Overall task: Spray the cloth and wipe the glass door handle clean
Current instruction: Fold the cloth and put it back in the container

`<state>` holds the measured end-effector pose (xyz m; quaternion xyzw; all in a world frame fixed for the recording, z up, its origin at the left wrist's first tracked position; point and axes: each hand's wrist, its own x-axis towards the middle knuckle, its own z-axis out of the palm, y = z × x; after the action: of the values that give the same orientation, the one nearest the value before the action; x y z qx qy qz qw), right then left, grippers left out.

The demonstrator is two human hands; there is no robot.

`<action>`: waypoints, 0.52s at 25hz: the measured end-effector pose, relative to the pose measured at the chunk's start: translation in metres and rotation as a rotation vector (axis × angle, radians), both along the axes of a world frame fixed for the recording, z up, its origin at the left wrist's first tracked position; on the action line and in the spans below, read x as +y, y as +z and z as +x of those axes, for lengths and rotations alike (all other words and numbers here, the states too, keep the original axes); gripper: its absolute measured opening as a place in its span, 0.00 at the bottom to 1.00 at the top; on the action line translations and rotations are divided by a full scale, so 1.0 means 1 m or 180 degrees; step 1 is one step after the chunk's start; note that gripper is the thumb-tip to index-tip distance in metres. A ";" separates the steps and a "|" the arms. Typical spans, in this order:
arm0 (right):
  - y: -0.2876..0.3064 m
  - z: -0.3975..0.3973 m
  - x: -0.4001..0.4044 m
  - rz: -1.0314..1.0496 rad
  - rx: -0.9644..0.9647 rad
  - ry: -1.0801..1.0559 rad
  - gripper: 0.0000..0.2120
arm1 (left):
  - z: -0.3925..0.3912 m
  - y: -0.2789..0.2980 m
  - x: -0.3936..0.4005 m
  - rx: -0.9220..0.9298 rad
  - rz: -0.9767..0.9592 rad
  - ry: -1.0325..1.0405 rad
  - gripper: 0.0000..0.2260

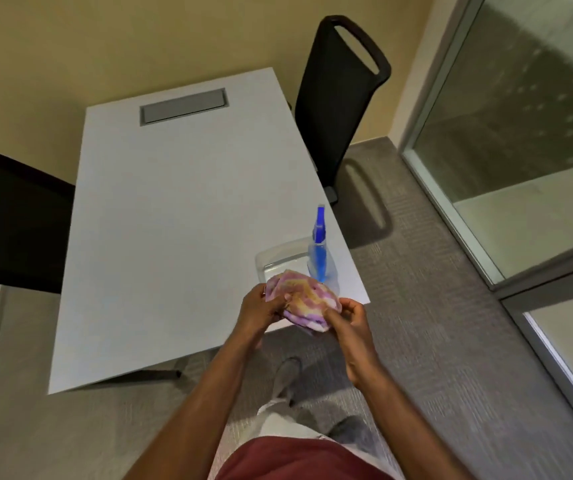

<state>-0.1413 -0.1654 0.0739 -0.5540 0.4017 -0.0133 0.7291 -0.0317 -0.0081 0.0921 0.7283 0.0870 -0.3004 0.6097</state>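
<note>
The bunched pink, lilac and yellow striped cloth (304, 301) sits between both hands just off the near right corner of the pale grey rectangular surface (160, 209); the left hand (260, 304) curls its fingers and thumb into one side of it, and the right hand (350, 318) pinches the other. Just beyond it stands the clear spray bottle with blue liquid and a blue nozzle (319, 249), beside a shallow clear plastic tray (278, 259) close to the surface's right edge. Reaching past the cloth could, I judge, knock the bottle over or off that edge, and spraying a tight wad would likely wet only one patch. No brand, label or writing is readable anywhere. The glass partition (527, 109) stands well apart on the right; no door handle shows.
</note>
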 end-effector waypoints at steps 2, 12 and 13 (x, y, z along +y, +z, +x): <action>-0.007 0.031 0.017 -0.0290 0.0157 0.0122 0.21 | 0.031 -0.008 0.011 -0.0004 0.0099 0.0026 0.14; -0.052 0.125 0.048 -0.1435 0.0476 0.0409 0.16 | 0.144 -0.037 -0.020 -0.0377 0.0981 -0.0566 0.28; -0.055 0.130 0.047 -0.1447 0.0546 0.0459 0.16 | 0.148 -0.041 -0.023 -0.0493 0.1136 -0.0588 0.30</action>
<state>-0.0115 -0.1183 0.0186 -0.7301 0.4082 -0.0042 0.5480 0.1162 -0.0311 0.0508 0.8505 0.0245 -0.2780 0.4459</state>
